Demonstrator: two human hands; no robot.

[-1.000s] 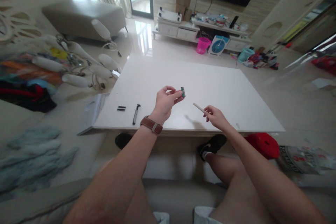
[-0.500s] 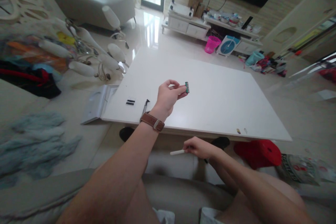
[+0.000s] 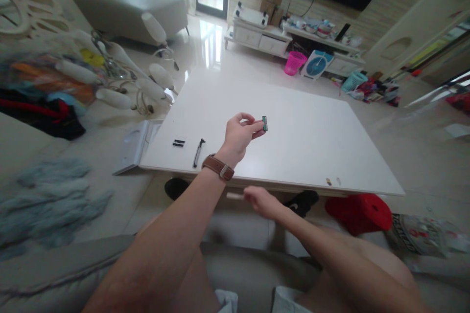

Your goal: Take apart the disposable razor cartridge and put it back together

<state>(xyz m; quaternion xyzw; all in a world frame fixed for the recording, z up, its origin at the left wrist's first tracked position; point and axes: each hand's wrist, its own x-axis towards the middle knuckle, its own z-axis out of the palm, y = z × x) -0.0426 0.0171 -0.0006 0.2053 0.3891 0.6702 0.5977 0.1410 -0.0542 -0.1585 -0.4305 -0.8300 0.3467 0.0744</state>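
My left hand, with a brown watch strap on the wrist, is raised over the white table and pinches a small green razor head between thumb and fingertips. My right hand is below the table's near edge, blurred by motion, closed round a thin white stick that points left. On the table to the left lie a black razor handle and two small black strips.
A grey tray leans at the table's left edge. A white chandelier lies on the floor to the left, with clothes beyond. A red stool sits under the right edge. A TV stand, pink basket and fan stand far off.
My right hand left the tabletop with the white stick, dropped below the near edge and moved left. My left hand kept the green razor head raised, almost still.
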